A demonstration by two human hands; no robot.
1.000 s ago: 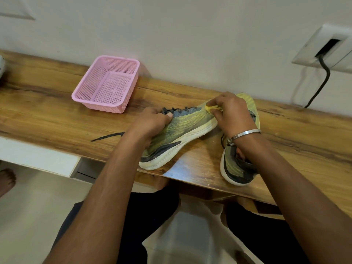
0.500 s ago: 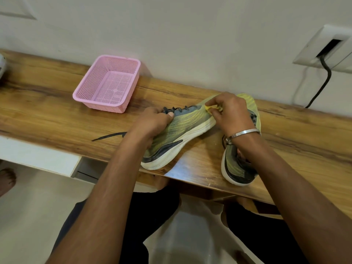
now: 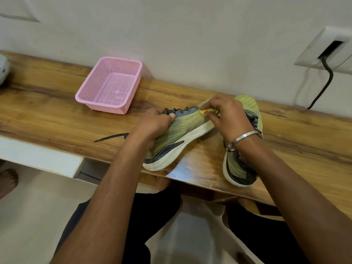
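**Both hands on the near shoe at the table's front edge**

Your left hand [image 3: 152,126] grips the green-and-yellow shoe [image 3: 182,130] from above, fingers curled over the upper and the thumb pressed beside the dark laces. Your right hand [image 3: 226,117] pinches a small yellow tab [image 3: 204,111] on the shoe's top edge between thumb and fingertips, with the other fingers bent; a metal bangle [image 3: 245,135] sits on that wrist. The shoe lies slantwise on the table [image 3: 47,115], one end at the front edge and the other pointing to about two o'clock.

The second shoe [image 3: 240,168] stands at three o'clock from it, partly hidden under your right wrist. A loose dark lace [image 3: 112,137] lies on the wood at nine o'clock, and a pink mesh basket [image 3: 106,109] at ten o'clock, near the wall [image 3: 171,35]. The table is glossy wood grain, set against that plain pale wall. At two o'clock a white socket plate [image 3: 327,50] holds a black cable [image 3: 323,88] that runs down to the tabletop. Pale floor [image 3: 38,216] shows below.
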